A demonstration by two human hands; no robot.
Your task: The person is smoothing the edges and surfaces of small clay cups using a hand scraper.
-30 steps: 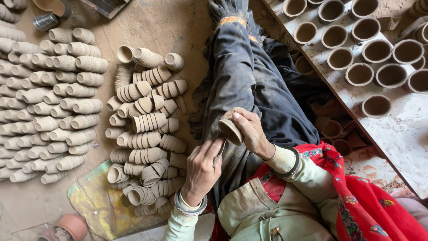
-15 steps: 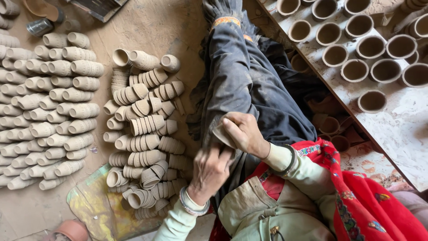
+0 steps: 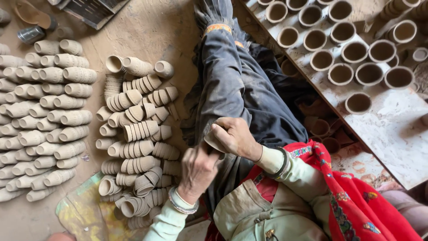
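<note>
Both hands had drawn closer together over the lap since the earlier frames, and the small clay cup [image 3: 213, 142], which a second before stood clear in the right hand's fingers with its mouth showing, was now mostly buried in the grip. The right hand [image 3: 232, 136] was closed around the cup, only a sliver of its pale rim showing at the left edge of the fist. The left hand [image 3: 198, 168] had come up from below until it touched the right, fingers curled; whether it pinched the cup or only pressed against it could not be told. That pointed to the cup being worked or rubbed between the palms rather than set down. Off to the left, rows of nested clay cups [image 3: 138, 129] lay on the dirt floor [image 3: 174, 40], with a second block of stacked cups [image 3: 49, 116] beyond. On the right, upright cups [image 3: 341, 73] dried on a pale board [image 3: 392, 129].
</note>
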